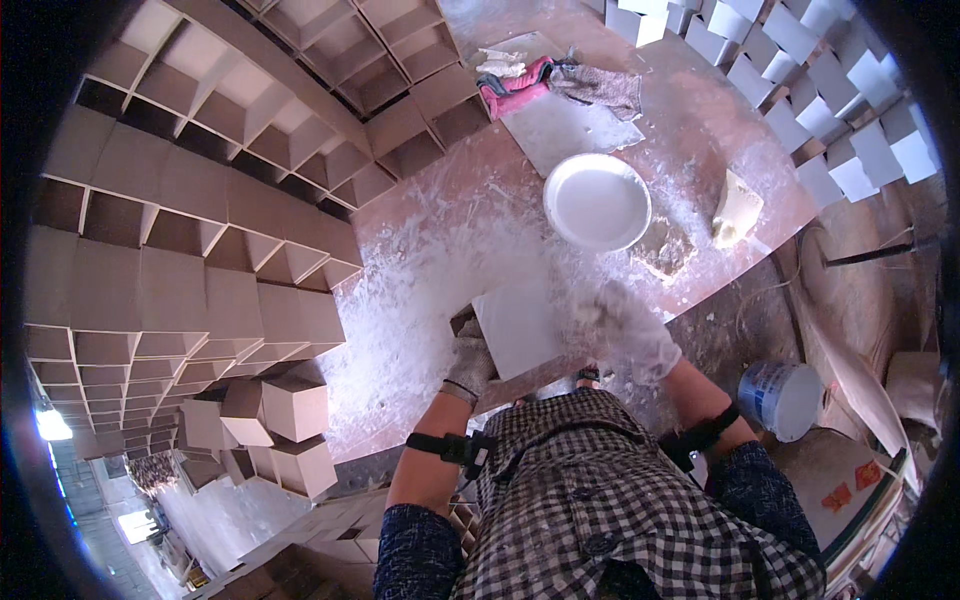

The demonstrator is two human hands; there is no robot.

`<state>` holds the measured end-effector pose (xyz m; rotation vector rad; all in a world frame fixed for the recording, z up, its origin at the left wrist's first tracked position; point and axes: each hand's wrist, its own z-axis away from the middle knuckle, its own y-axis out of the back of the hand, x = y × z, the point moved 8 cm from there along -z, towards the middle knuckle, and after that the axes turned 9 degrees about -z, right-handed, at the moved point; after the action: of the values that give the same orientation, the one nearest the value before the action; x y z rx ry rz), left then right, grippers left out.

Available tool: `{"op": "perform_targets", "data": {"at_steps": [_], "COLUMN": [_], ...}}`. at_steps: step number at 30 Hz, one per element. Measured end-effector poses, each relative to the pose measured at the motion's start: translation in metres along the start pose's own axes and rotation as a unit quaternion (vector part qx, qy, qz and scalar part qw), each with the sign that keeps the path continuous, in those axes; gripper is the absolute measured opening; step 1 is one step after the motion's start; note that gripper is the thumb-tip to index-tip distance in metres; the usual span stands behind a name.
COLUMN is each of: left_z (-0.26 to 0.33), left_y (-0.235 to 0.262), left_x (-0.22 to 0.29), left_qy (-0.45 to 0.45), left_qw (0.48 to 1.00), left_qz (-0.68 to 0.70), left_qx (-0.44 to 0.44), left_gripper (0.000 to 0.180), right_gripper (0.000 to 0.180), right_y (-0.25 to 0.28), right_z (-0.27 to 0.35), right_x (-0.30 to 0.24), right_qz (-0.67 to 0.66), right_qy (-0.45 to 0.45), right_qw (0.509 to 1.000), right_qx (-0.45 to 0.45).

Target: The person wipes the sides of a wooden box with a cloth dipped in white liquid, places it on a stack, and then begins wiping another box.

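Observation:
My left hand (pixel 470 366), in a dusty pale work glove, grips the left side of a square brown box. The box's white-coated face (pixel 518 328) is turned up, and a dark opening shows along its left edge. To the right of that face is my right hand (pixel 628 330), also gloved and smeared by motion. Its fingers are too blurred to show whether they hold anything. Beyond the box stands a round white basin (pixel 597 248) with white liquid (pixel 598 203) in it.
Stacked brown square boxes (pixel 170 285) wall off the left. White-faced boxes (pixel 830 95) stand far right. Pink and grey cloths (pixel 560 85) lie past the basin on the powdery table (pixel 400 260). An off-white block (pixel 738 208) lies right, and a bucket (pixel 782 398) stands lower right.

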<state>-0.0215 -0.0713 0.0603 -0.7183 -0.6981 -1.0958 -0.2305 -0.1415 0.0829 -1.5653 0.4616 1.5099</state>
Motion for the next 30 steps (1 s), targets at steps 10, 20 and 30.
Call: {"op": "perform_targets", "data": {"at_steps": [10, 20, 30], "left_z": [-0.03, -0.029, -0.038], "left_y": [0.031, 0.037, 0.033], "left_x": [-0.027, -0.032, -0.03], "left_qy": [-0.146, -0.124, -0.179], "left_qw": [0.893, 0.921, 0.882], "left_qz": [-0.426, -0.369, -0.434], "left_qx": [0.001, -0.025, 0.035], "left_gripper": [0.043, 0.043, 0.047], "right_gripper": [0.06, 0.051, 0.056], "right_y": [0.091, 0.136, -0.091], "right_z": [0.027, 0.051, -0.025], "right_x": [-0.045, -0.05, -0.081], "right_qz": [0.644, 0.438, 0.5], "right_qy": [0.012, -0.057, 0.215], "right_qw": [0.729, 0.845, 0.833], "right_qx": [0.234, 0.302, -0.095]}}
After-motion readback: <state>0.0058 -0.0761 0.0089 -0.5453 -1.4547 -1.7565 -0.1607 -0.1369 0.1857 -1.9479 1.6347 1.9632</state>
